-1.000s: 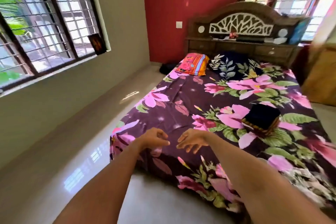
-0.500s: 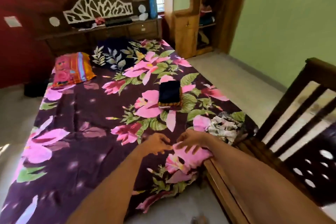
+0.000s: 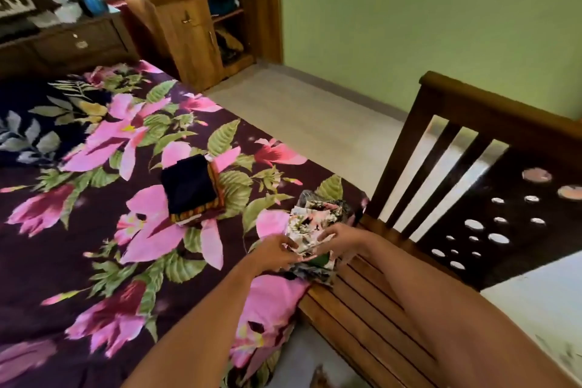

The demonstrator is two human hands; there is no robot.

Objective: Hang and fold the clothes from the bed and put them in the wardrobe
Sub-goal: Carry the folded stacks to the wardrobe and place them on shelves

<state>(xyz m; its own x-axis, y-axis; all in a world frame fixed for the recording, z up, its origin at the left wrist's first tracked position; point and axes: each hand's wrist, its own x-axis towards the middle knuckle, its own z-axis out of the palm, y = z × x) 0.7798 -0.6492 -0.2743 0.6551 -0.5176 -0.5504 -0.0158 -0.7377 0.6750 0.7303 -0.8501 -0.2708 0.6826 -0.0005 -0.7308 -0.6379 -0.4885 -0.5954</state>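
The crumpled floral garment (image 3: 310, 224) at the foot corner of the bed (image 3: 94, 264) lies between left hand (image 3: 277, 251) and right hand (image 3: 339, 238), fingers pinching its near edge.

1. A single view is worn on the person's head and looks forward and down over one corner of the bed (image 3: 94, 261).
2. It faces the wardrobe (image 3: 201, 25) and the green wall (image 3: 409, 25) at the far side, and the picture is tilted.
3. The wide lens sits close. Both forearms enter from the lower edge, and the left hand (image 3: 277, 250) and right hand (image 3: 341, 238) lie just below mid-frame beside the wooden slatted frame (image 3: 346, 318).
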